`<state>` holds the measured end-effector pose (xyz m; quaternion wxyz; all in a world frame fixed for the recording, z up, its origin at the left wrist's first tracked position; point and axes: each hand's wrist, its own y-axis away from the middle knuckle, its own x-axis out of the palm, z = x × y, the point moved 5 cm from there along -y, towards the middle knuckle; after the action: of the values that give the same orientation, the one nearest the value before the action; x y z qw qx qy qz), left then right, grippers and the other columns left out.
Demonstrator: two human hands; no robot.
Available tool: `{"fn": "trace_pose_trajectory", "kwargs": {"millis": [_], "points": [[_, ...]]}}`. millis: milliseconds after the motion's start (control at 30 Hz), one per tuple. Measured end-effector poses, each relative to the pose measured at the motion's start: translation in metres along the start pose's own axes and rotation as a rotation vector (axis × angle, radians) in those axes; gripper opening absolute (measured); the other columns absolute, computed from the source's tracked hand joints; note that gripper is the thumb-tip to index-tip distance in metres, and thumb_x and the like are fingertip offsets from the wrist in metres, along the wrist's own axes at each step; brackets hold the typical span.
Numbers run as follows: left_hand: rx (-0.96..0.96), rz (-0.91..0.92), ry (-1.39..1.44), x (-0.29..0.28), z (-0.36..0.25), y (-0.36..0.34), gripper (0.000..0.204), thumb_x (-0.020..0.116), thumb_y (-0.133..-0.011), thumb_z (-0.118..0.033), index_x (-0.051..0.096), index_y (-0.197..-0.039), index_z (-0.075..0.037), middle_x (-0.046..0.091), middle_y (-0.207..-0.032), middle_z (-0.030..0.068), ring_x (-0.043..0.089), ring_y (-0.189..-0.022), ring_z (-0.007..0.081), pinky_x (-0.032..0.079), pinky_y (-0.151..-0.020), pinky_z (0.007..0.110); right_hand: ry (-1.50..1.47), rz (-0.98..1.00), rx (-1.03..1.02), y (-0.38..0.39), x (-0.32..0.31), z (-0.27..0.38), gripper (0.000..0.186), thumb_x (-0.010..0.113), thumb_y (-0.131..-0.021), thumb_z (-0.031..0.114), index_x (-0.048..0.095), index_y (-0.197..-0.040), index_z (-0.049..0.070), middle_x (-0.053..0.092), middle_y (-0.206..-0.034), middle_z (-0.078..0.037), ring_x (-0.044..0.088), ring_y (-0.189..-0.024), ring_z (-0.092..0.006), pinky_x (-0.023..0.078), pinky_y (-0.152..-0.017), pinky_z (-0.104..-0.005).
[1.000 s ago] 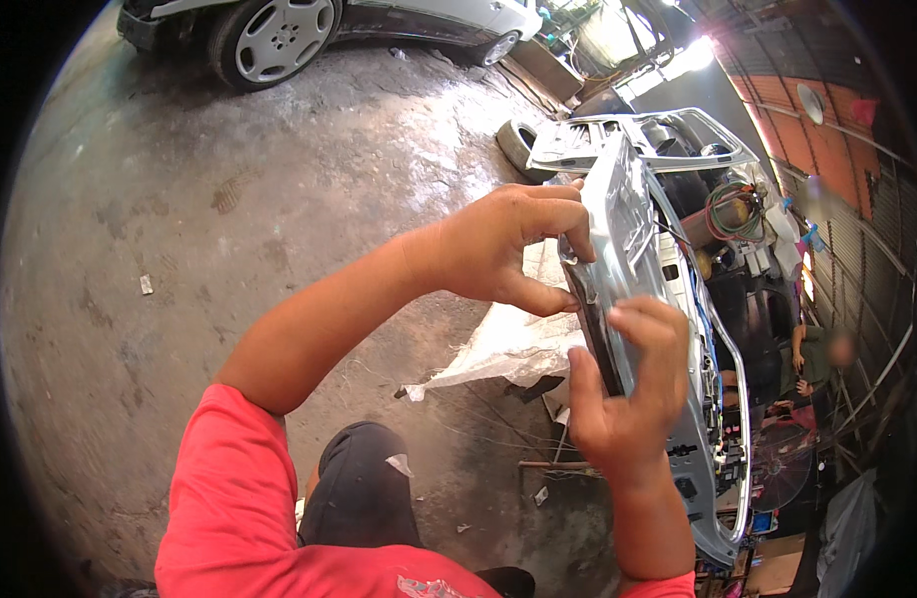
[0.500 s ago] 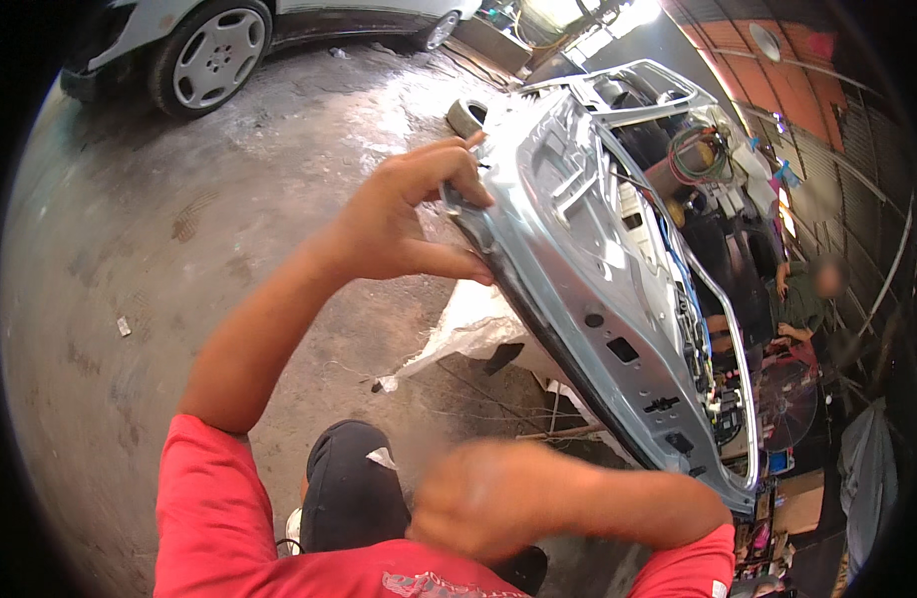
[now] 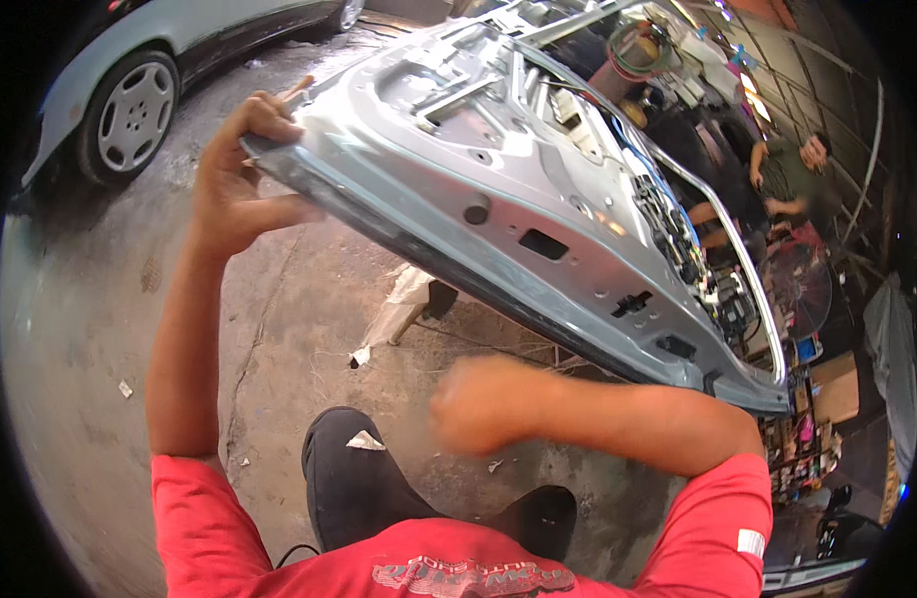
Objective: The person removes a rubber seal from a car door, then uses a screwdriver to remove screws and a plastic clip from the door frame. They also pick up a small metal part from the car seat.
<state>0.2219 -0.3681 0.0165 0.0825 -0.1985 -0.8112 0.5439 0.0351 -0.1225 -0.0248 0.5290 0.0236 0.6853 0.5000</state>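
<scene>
A silver-blue car door (image 3: 389, 164) lies tilted before me, its inner side up, with bare metal, cut-outs and exposed wiring. At its near left corner, my left hand (image 3: 234, 194) is closed on the edge, fingers over the top and thumb along the dark lower rim. My right hand (image 3: 488, 404) is balled into a fist below the door's near edge, apart from it. Motion blurs it, and whatever it may hold is hidden.
Under the door is a whitish wrapped support (image 3: 394, 309). A silver car (image 3: 135, 120) stands at the far left. To the right are another person (image 3: 792, 179), a fan (image 3: 799, 284), a cardboard box (image 3: 835, 389) and cluttered shelves (image 3: 797, 448).
The door and my left hand on it appear further left and nearer, its near edge higher in view. My right fist has shifted up slightly and shows below the door's edge.
</scene>
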Motion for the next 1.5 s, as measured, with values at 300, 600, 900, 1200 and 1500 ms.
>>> {"fn": "trace_pose_trajectory", "kwargs": {"millis": [300,600,900,1200,1500], "points": [[-0.077,0.007,-0.172,-0.018,0.002,0.006,0.081,0.106,-0.055,-0.032,0.061,-0.117,-0.006,0.053,-0.118,0.0046,0.052,-0.117,0.0184,0.038,-0.113,0.035,-0.089,-0.199,-0.055,0.023,0.054,0.004,0.020,0.068,-0.084,0.022,0.081,-0.083,0.007,0.078,-0.082,-0.018,0.078,-0.078,-0.0393,0.063,-0.069,-0.0498],[-0.339,0.201,-0.223,-0.029,-0.013,-0.007,0.088,0.099,-0.061,-0.057,0.062,-0.118,-0.003,0.054,-0.127,0.0065,0.052,-0.124,0.0201,0.036,-0.111,0.033,-0.596,-0.717,0.546,0.086,0.255,0.005,0.035,0.066,-0.099,0.034,0.070,-0.117,0.004,0.069,-0.125,-0.023,0.065,-0.119,-0.0429,0.053,-0.103,-0.0518],[-0.755,0.277,-0.459,0.010,-0.059,-0.075,0.074,0.070,-0.099,-0.042,0.049,-0.158,-0.001,0.051,-0.161,0.0173,0.044,-0.152,0.0284,0.030,-0.126,0.043,-0.560,-0.566,1.392,0.139,0.454,0.118,0.072,0.071,-0.094,0.053,0.059,-0.150,0.009,0.045,-0.162,-0.027,0.042,-0.147,-0.0510,0.033,-0.121,-0.0669],[-0.943,0.672,-0.609,0.027,-0.051,-0.086,0.119,0.094,-0.078,-0.043,0.028,-0.168,0.000,0.040,-0.168,0.0231,0.032,-0.160,0.0328,0.020,-0.132,0.043,-0.897,-0.548,1.204,0.209,0.404,0.168,0.067,0.074,-0.092,0.050,0.062,-0.144,0.009,0.053,-0.154,-0.025,0.044,-0.144,-0.0511,0.031,-0.122,-0.0683],[-0.867,0.502,-0.852,0.131,-0.018,-0.191,0.069,0.077,-0.093,-0.033,0.054,-0.149,0.001,0.049,-0.159,0.0295,0.045,-0.148,0.0472,0.036,-0.125,0.050,-1.309,-0.533,1.132,0.217,0.379,0.246,0.060,0.073,-0.093,0.046,0.064,-0.139,0.009,0.058,-0.149,-0.025,0.051,-0.138,-0.0489,0.043,-0.115,-0.0590]]}}
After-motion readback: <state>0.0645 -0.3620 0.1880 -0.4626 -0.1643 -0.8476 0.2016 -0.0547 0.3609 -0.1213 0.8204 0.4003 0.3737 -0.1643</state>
